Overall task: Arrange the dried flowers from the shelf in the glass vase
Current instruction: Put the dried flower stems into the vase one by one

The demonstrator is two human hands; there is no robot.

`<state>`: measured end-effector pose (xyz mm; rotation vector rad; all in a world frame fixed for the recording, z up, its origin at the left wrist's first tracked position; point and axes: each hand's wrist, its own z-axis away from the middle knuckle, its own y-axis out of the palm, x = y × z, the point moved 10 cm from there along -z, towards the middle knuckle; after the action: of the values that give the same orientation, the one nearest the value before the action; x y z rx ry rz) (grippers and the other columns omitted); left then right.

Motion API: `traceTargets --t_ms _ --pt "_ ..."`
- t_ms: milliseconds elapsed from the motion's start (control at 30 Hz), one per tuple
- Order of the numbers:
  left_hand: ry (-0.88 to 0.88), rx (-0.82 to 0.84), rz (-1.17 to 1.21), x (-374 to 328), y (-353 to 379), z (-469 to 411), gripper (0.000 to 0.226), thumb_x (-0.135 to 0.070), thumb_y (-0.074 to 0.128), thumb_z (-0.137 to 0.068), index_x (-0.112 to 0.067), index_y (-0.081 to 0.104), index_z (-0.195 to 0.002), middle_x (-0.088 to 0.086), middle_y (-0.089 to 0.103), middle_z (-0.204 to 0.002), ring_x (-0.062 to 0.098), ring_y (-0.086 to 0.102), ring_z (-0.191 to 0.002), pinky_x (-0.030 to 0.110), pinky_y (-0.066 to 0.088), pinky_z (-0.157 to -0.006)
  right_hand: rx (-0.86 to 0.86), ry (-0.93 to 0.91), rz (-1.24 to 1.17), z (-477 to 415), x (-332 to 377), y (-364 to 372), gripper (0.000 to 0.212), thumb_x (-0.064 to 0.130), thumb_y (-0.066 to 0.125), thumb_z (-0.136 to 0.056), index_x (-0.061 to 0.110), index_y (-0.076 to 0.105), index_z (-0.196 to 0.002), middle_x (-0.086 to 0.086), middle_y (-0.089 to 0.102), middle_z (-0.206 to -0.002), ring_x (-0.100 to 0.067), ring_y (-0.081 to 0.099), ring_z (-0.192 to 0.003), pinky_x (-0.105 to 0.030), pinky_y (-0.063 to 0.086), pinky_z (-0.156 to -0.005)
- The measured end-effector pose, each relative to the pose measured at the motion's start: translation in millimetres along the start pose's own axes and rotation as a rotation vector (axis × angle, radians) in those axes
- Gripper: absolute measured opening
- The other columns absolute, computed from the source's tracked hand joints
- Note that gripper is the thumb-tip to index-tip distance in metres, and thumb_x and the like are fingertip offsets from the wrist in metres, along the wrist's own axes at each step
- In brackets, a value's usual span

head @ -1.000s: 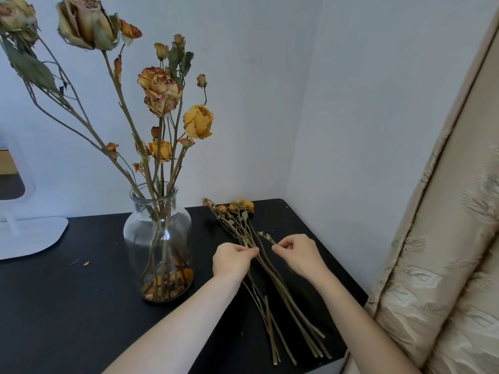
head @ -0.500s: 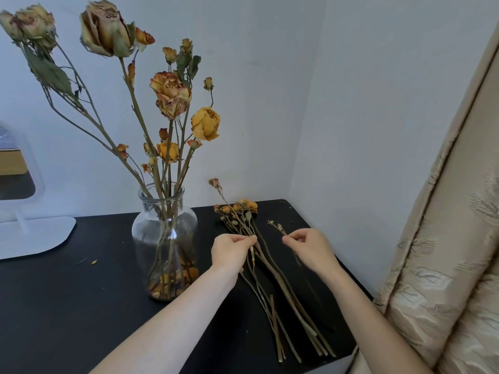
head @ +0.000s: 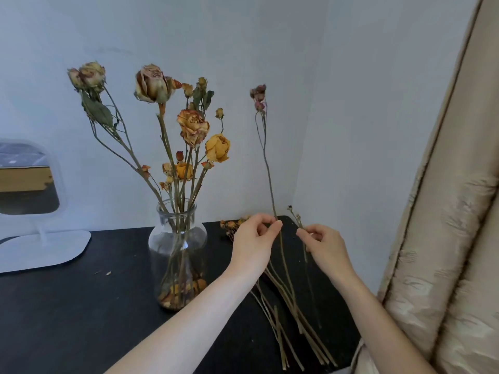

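The left hand (head: 252, 244) pinches a long dried stem (head: 267, 168) between thumb and forefinger, the other fingers curled loosely behind. The stem rises nearly upright above the fingers and ends high above the hand in a small cluster of pinkish buds; its lower part runs down past the palm toward the table (head: 67, 306).

Just to the right, apart from it, the right hand (head: 326, 247) pinches a short bare twig (head: 297, 217) at its fingertips, and the twig pokes up and slightly left of them.

Below both hands and wrists a pile of loose stems (head: 293, 300) lies flat on the black table. Their cut ends point toward the person and a few small orange heads show just left of the left hand's knuckles.

The glass vase (head: 176, 255) stands upright on the table, left of the left hand and near it but not touching. It holds a bunch of dried roses (head: 193, 125) that spreads well above hand height, with fallen petals at its bottom.

Farther left of the vase stands a white-framed mirror (head: 27, 179). A beige curtain (head: 445, 211) hangs to the right of the right forearm.
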<state>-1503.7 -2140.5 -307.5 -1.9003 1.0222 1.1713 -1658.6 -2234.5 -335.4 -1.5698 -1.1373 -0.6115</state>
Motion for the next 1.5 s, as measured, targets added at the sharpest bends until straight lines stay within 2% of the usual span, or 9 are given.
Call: traceTargets --t_ms 133,267,367,700,867,967,1167,1333,1500 --pt "0.146 0.046 -0.08 -33.5 -9.7 18.0 0.012 -0.026 0.053 -0.092 -0.035 0.053 -0.084 -0.006 0.046 -0.067 0.002 0.044 -0.059 0.008 0.04 -0.058 -0.05 -0.039 -0.072 5.7 18.9 -9.1 0.017 0.028 0.058 -0.089 0.014 0.066 -0.095 0.002 0.06 -0.069 -0.01 0.056 -0.065 -0.018 0.037 -0.056" --pt "0.236 0.104 -0.049 -57.9 -24.2 42.0 0.007 -0.026 0.048 -0.094 -0.03 0.053 -0.091 -0.008 0.045 -0.059 -0.001 0.044 -0.049 0.011 0.037 -0.048 -0.055 -0.089 -0.117 12.5 38.5 -8.5 0.014 0.028 0.057 -0.09 0.016 0.064 -0.093 0.0 0.06 -0.068 -0.011 0.056 -0.063 -0.018 0.038 -0.055" --pt "0.299 0.097 -0.071 -72.3 -43.8 57.0 0.006 -0.027 0.046 -0.094 -0.029 0.052 -0.092 -0.009 0.047 -0.054 -0.001 0.045 -0.049 0.012 0.038 -0.05 -0.039 -0.111 -0.143 18.1 48.2 -2.5 0.008 0.028 0.056 -0.09 0.023 0.062 -0.088 0.002 0.059 -0.065 -0.008 0.056 -0.06 -0.018 0.039 -0.054" --pt "0.301 -0.099 -0.027 -92.2 -148.3 78.1 0.024 -0.044 0.045 -0.081 -0.021 0.053 -0.086 -0.003 0.048 -0.055 0.007 0.042 -0.048 0.016 0.039 -0.046 0.039 -0.144 -0.135 22.8 74.2 23.4 0.012 0.026 0.055 -0.091 0.018 0.064 -0.094 0.003 0.058 -0.065 -0.008 0.055 -0.061 -0.02 0.036 -0.055" --pt "0.353 -0.256 0.004 -110.3 -198.1 65.4 0.015 -0.039 0.046 -0.085 -0.026 0.054 -0.083 -0.007 0.05 -0.056 0.003 0.045 -0.05 0.013 0.038 -0.043 0.074 -0.159 -0.147 23.3 83.8 35.3 0.013 0.027 0.056 -0.09 0.018 0.064 -0.096 0.001 0.059 -0.069 -0.01 0.056 -0.065 -0.02 0.037 -0.058" --pt "0.374 -0.344 0.024 -121.0 -219.4 51.4 0.012 -0.026 0.045 -0.094 -0.026 0.053 -0.084 -0.011 0.052 -0.058 0.0 0.047 -0.052 0.012 0.037 -0.042 0.092 -0.18 -0.131 24.8 87.0 40.3 0.011 0.027 0.056 -0.09 0.02 0.063 -0.094 0.0 0.06 -0.07 -0.011 0.058 -0.067 -0.021 0.039 -0.06" --pt "0.399 -0.463 -0.002 -140.1 -239.7 28.9 0.016 -0.022 0.044 -0.097 -0.028 0.051 -0.084 -0.004 0.052 -0.067 -0.003 0.049 -0.052 0.011 0.039 -0.043 0.102 -0.178 -0.123 21.7 83.5 42.4 0.007 0.028 0.056 -0.09 0.024 0.061 -0.094 -0.002 0.062 -0.072 -0.012 0.06 -0.07 -0.022 0.043 -0.062" --pt "0.436 -0.468 -0.019 -151.7 -238.8 19.6 0.016 -0.022 0.043 -0.097 -0.029 0.05 -0.084 -0.005 0.052 -0.067 -0.003 0.049 -0.051 0.011 0.04 -0.044 0.095 -0.186 -0.121 19.1 81.4 40.7 0.005 0.028 0.057 -0.089 0.025 0.062 -0.089 -0.001 0.061 -0.066 -0.012 0.059 -0.065 -0.022 0.042 -0.06" --pt "0.374 -0.467 -0.071 -131.4 -228.5 12.2 0.015 -0.022 0.045 -0.096 -0.029 0.05 -0.083 -0.003 0.057 -0.069 -0.003 0.05 -0.05 0.011 0.04 -0.043 0.099 -0.181 -0.13 19.3 78.0 42.5 0.006 0.028 0.057 -0.089 0.025 0.063 -0.087 -0.003 0.061 -0.065 -0.013 0.057 -0.062 -0.022 0.043 -0.06"
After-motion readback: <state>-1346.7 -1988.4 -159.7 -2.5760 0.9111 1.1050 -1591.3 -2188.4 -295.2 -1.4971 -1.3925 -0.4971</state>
